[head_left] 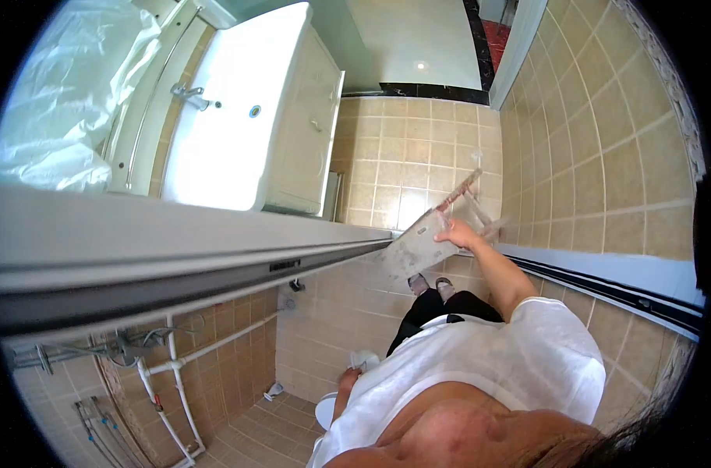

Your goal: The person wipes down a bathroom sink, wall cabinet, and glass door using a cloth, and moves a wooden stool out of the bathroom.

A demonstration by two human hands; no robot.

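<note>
My right hand [458, 234] grips the edge of a grey-white stool [429, 248] with a slot in its top and reddish-brown stains on one side. The stool is tilted and its legs point off to the right. It is held between the frames of a sliding doorway, just in front of my feet [431, 284]. Low at my left side, my left hand [348, 380] is closed around a pale, translucent-looking thing [364, 359]. Its kind is unclear, and part of that hand is hidden by my shirt.
A white washbasin [238, 109] with a tap [190, 96] sits on a cabinet ahead left. A door rail [293, 261] crosses the left side. White pipes [176, 363] run along the lower-left wall. A tiled wall [589, 132] stands right; plastic sheeting [75, 93] hangs upper left.
</note>
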